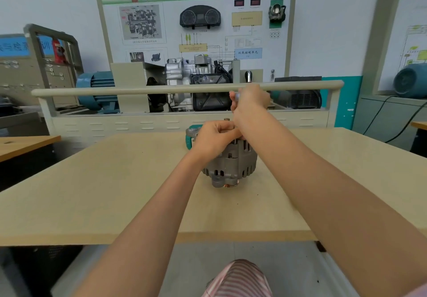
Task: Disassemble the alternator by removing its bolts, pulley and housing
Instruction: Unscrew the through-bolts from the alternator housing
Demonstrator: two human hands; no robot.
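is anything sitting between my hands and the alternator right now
Nothing visible does. The left hand already rests with curled fingers on top of the alternator, and the right hand is raised just above it, gripping what looks like a tool handle. The table around it shows no obstacle.

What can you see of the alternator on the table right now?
The alternator is a grey cast-metal unit with slotted vents around its housing. It stands on end on the tan table, a coppery ring showing at its base, apparently the pulley end facing down. The left hand grips its top. The right hand is raised above it, holding something blurred. A teal-and-grey object sits just behind.
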